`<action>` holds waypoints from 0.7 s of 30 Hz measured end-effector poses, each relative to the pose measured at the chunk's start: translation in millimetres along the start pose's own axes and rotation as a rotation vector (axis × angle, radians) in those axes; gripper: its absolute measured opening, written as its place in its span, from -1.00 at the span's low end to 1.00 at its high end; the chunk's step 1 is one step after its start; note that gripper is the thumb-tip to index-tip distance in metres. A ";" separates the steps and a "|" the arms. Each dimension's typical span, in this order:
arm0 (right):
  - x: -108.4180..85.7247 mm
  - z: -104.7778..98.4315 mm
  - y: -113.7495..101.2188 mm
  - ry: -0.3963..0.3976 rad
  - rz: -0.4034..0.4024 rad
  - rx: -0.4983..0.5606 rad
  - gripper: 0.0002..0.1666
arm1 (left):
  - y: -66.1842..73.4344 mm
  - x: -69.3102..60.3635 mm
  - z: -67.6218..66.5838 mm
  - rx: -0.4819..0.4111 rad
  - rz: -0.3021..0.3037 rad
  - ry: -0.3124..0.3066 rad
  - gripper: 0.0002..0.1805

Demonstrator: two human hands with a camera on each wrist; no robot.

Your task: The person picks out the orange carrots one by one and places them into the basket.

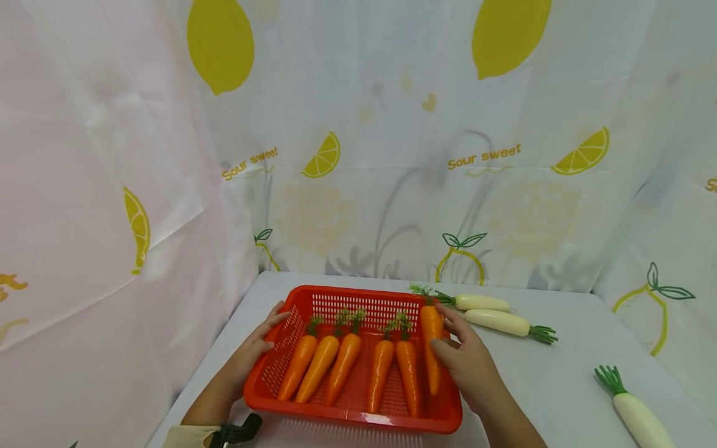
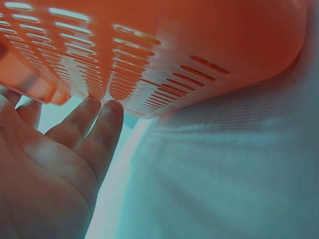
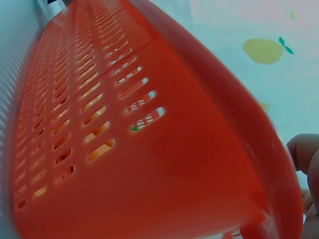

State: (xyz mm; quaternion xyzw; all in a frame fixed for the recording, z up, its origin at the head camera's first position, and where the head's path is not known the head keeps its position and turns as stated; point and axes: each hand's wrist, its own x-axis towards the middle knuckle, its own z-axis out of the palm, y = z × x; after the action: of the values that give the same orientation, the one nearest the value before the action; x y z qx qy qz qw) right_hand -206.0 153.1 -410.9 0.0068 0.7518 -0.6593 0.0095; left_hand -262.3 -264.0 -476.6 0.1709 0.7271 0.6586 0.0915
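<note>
A red perforated basket (image 1: 358, 418) stands on the white tabletop, with several orange carrots (image 1: 346, 367) lying side by side in it. Against its right wall one more carrot (image 1: 432, 333) leans upright, its leafy top over the rim. My right hand (image 1: 470, 358) holds that carrot, thumb in front of it; the fingertips behind are partly hidden. In the right wrist view only some fingers (image 3: 306, 159) show beyond the basket rim (image 3: 239, 94). With fairly straight fingers, my left hand (image 1: 252, 351) touches the basket's left side; the left wrist view shows fingertips (image 2: 113, 112) against the slotted outer wall.
Two white radishes (image 1: 497, 322) with green tops lie behind the basket on the right. A third white radish (image 1: 643, 420) is near the table's right front. Lemon-printed curtains (image 1: 358, 124) surround the table (image 1: 566, 379). A dark strap (image 1: 238, 430) crosses the left wrist.
</note>
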 end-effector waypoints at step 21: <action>-3.9 3.2 -4.2 0.031 0.021 0.026 -0.26 | -1.5 -0.1 -2.7 -0.014 0.027 -0.028 -0.22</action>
State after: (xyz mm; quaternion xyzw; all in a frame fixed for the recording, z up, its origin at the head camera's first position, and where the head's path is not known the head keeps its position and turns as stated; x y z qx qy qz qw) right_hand -202.2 149.4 -407.1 0.0248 0.7431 -0.6687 0.0045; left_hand -263.4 -266.6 -477.8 0.1895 0.7188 0.6623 0.0939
